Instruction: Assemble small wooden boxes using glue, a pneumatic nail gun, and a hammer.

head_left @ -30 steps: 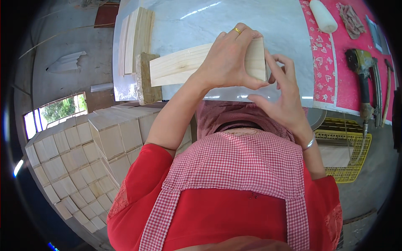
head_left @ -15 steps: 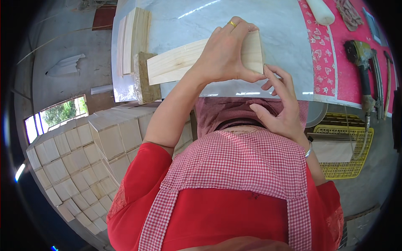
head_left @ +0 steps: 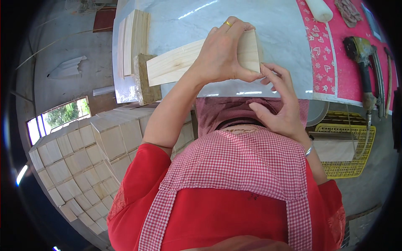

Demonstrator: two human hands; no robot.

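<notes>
A long pale wooden board point(head_left: 173, 63) lies across the grey-white tabletop point(head_left: 284, 42), its left end against a worn wooden block point(head_left: 146, 85). My left hand point(head_left: 220, 54) is closed over the board near its right end, the thumb along the near edge and the fingers at the far edge. At the near right corner of the board, the index fingertip of my right hand point(head_left: 282, 100) touches or nearly touches the wood. The right thumb and fingers are apart, with nothing visible between them.
Thin boards point(head_left: 136, 37) stand stacked at the table's left. A nail gun point(head_left: 362, 67), a white roll point(head_left: 319, 10) and a rag point(head_left: 348, 12) lie on pink cloth at right. Stacked wooden boxes point(head_left: 75, 154) fill the lower left; a yellow crate point(head_left: 347, 167) stands at lower right.
Both hands keep nearly the same pose. The board's right end and my left hand have shifted very slightly left.
</notes>
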